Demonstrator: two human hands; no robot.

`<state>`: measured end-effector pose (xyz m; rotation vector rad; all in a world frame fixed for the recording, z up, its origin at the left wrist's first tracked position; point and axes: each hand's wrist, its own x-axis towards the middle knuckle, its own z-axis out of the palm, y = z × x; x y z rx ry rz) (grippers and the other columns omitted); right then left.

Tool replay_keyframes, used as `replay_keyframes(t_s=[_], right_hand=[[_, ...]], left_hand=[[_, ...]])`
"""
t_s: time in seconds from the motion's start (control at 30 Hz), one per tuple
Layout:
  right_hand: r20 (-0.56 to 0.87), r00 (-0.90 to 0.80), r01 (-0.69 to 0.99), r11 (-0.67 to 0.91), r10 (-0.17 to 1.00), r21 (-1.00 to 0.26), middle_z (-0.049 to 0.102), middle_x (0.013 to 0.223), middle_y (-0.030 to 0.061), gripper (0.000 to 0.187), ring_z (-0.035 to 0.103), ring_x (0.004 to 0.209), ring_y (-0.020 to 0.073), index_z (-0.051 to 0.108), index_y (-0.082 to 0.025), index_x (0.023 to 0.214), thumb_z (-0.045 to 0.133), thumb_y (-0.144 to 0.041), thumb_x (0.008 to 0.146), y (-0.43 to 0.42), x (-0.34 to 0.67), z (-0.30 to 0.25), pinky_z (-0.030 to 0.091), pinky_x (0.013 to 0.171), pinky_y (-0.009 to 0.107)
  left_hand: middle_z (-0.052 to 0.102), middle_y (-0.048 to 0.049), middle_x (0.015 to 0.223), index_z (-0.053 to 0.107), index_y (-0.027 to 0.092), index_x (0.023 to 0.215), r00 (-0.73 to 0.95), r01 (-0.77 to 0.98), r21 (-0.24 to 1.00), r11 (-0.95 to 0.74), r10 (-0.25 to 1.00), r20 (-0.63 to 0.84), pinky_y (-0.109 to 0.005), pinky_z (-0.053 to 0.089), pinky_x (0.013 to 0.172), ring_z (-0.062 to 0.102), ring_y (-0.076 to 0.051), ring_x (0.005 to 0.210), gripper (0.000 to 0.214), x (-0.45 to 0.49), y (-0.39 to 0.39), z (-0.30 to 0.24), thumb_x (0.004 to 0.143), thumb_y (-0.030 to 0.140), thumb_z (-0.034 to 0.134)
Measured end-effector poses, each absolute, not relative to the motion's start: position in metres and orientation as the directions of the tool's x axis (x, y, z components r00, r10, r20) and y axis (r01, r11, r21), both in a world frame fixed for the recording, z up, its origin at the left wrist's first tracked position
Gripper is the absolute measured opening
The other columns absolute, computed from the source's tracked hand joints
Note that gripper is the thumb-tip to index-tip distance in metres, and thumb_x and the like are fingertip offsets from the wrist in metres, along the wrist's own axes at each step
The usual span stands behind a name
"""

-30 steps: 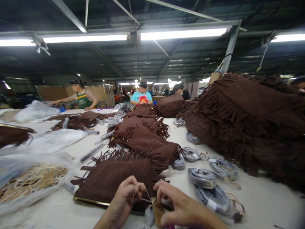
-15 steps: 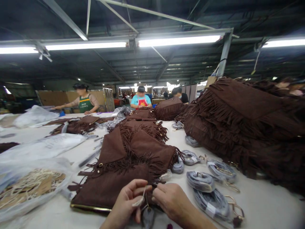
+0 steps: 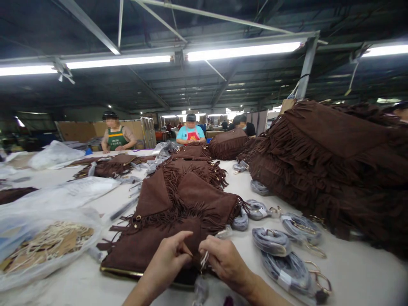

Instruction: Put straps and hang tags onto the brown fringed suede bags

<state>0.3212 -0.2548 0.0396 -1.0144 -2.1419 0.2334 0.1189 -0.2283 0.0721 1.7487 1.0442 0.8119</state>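
Directly before me lies a dark brown fringed bag [image 3: 143, 250] with a gold-coloured edge strip. My right hand [image 3: 225, 259] is closed on a white string [image 3: 204, 260] near the bag's right corner. Below that string hangs a small item in clear plastic [image 3: 200, 289], too blurred to name. Over the front of the bag is my left hand [image 3: 168, 261], its fingers bent in towards the thumb; what they pinch, if anything, is hidden. More brown fringed bags [image 3: 204, 191] overlap just behind.
Coiled straps in plastic [image 3: 287, 272] with gold clasps lie to the right, beside a tall pile of fringed bags [image 3: 334, 161]. At left sits a plastic bag [image 3: 79, 250] of white strings and brown tags. Co-workers [image 3: 117, 136] are across the table.
The white string was at my left hand's fingers and now hangs from my right hand. My hands have moved slightly apart. The co-worker at left has drawn an outstretched arm in.
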Motion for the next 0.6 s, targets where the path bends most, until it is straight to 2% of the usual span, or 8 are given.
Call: replay_keyframes(t_s=[0.07, 0.13, 0.23, 0.33, 0.43, 0.5, 0.53, 0.6], right_hand=[[0.493, -0.419, 0.591, 0.641, 0.763, -0.490, 0.064, 0.074, 0.0025, 0.026, 0.060, 0.069, 0.0159, 0.063, -0.020, 0.082, 0.041, -0.021, 0.096, -0.254, 0.333, 0.040, 0.039, 0.063, 0.024], [0.409, -0.468, 0.623, 0.621, 0.783, -0.476, 0.065, 0.076, 0.0022, 0.020, 0.061, 0.073, 0.0166, 0.064, -0.021, 0.081, 0.048, -0.021, 0.093, -0.256, 0.345, 0.042, 0.040, 0.065, 0.024], [0.386, -0.487, 0.662, 0.620, 0.783, -0.421, 0.067, 0.091, 0.0047, 0.017, 0.063, 0.083, 0.0185, 0.065, -0.022, 0.099, 0.051, -0.018, 0.089, -0.265, 0.346, 0.052, 0.042, 0.069, 0.025], [0.453, -0.624, 0.558, 0.769, 0.637, -0.314, 0.067, 0.101, 0.0060, 0.020, 0.063, 0.088, 0.0188, 0.059, -0.022, 0.110, 0.048, -0.028, 0.094, -0.275, 0.321, 0.057, 0.042, 0.072, 0.025], [0.347, -0.828, 0.428, 0.896, 0.441, -0.118, 0.069, 0.086, -0.0015, 0.023, 0.062, 0.065, 0.0124, 0.061, -0.025, 0.095, 0.043, -0.038, 0.099, -0.280, 0.290, 0.038, 0.035, 0.052, 0.022], [0.258, -0.852, 0.476, 0.879, 0.455, 0.020, 0.066, 0.066, -0.0048, 0.031, 0.052, 0.045, 0.0101, 0.060, -0.024, 0.074, 0.049, -0.041, 0.097, -0.277, 0.283, 0.015, 0.021, 0.040, 0.027], [0.234, -0.841, 0.515, 0.855, 0.488, 0.065, 0.065, 0.062, -0.0046, 0.031, 0.052, 0.043, 0.0103, 0.058, -0.023, 0.068, 0.053, -0.041, 0.094, -0.274, 0.286, 0.002, 0.018, 0.039, 0.028], [0.214, -0.797, 0.590, 0.805, 0.565, 0.071, 0.067, 0.059, -0.0040, 0.024, 0.056, 0.045, 0.0114, 0.059, -0.023, 0.068, 0.061, -0.036, 0.088, -0.264, 0.302, -0.017, 0.018, 0.040, 0.029]], left_hand=[[0.064, 0.0044, 0.060, 0.066, 0.014, 0.101, 0.274, 0.248, 0.950, -0.193, 0.954, 0.122, -0.022, 0.044, 0.054, 0.058, -0.012, 0.050, 0.037, 0.104, -0.218, 0.072, 0.064, 0.019, 0.061], [0.062, 0.0054, 0.059, 0.065, 0.015, 0.089, 0.106, 0.181, 0.969, -0.168, 0.983, 0.151, -0.020, 0.038, 0.045, 0.050, -0.008, 0.040, 0.029, 0.086, -0.210, 0.076, 0.064, 0.030, 0.065], [0.060, 0.0058, 0.057, 0.062, 0.016, 0.079, -0.014, 0.147, 0.976, -0.158, 0.987, 0.162, -0.017, 0.026, 0.036, 0.037, -0.005, 0.035, 0.028, 0.071, -0.210, 0.085, 0.061, 0.036, 0.067], [0.059, 0.0049, 0.057, 0.063, 0.016, 0.074, 0.058, 0.204, 0.953, -0.223, 0.975, 0.215, -0.016, 0.027, 0.038, 0.040, -0.006, 0.040, 0.017, 0.079, -0.224, 0.102, 0.065, 0.031, 0.064], [0.062, 0.0026, 0.064, 0.065, 0.016, 0.073, 0.150, 0.246, 0.897, -0.369, 0.928, 0.340, -0.017, 0.038, 0.047, 0.050, -0.008, 0.052, 0.008, 0.097, -0.234, 0.130, 0.070, 0.022, 0.061], [0.067, 0.0002, 0.072, 0.067, 0.016, 0.083, 0.254, 0.220, 0.870, -0.442, 0.887, 0.386, -0.019, 0.044, 0.053, 0.055, -0.010, 0.057, 0.014, 0.099, -0.233, 0.149, 0.073, 0.022, 0.059], [0.071, -0.0018, 0.080, 0.068, 0.016, 0.094, 0.313, 0.217, 0.857, -0.467, 0.865, 0.392, -0.021, 0.048, 0.057, 0.058, -0.011, 0.059, 0.022, 0.095, -0.231, 0.155, 0.075, 0.023, 0.059], [0.072, -0.0083, 0.108, 0.060, 0.018, 0.121, 0.407, 0.314, 0.799, -0.512, 0.833, 0.374, -0.028, 0.054, 0.070, 0.065, -0.015, 0.073, 0.042, 0.082, -0.227, 0.154, 0.080, 0.025, 0.056]])
